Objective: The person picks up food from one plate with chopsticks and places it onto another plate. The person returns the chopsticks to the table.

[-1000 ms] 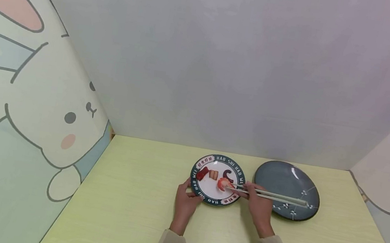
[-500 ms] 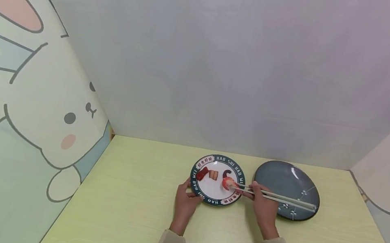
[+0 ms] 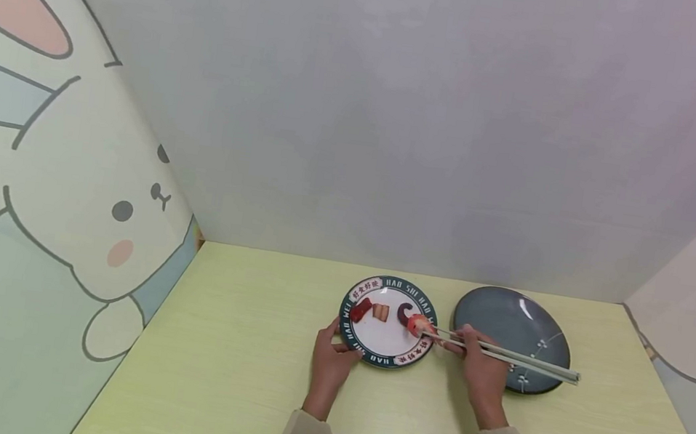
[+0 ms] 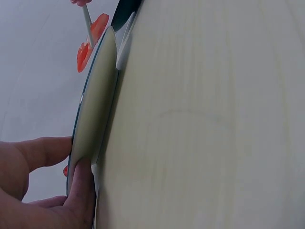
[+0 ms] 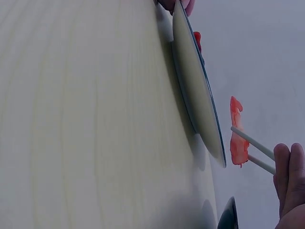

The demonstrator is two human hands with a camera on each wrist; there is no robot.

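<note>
Shrimp (image 3: 418, 324) hangs over pale table (image 3: 224, 355), grey wall (image 3: 361, 116) behind; hands (image 3: 331, 366) (image 3: 484, 376) pinch plate (image 3: 385, 339) (left), chopsticks (image 3: 533, 362) (right).

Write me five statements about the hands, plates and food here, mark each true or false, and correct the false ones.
1. The right hand holds the chopsticks. True.
2. The left hand grips the edge of the patterned-rim plate. True.
3. The tips of the chopsticks hold nothing. False: they hold a shrimp-like piece.
4. In the head view, the dark plate is to the right of the patterned-rim plate. True.
5. No food lies on the patterned-rim plate. False: a red piece, a pale striped piece and a dark curled piece lie on it.
</note>
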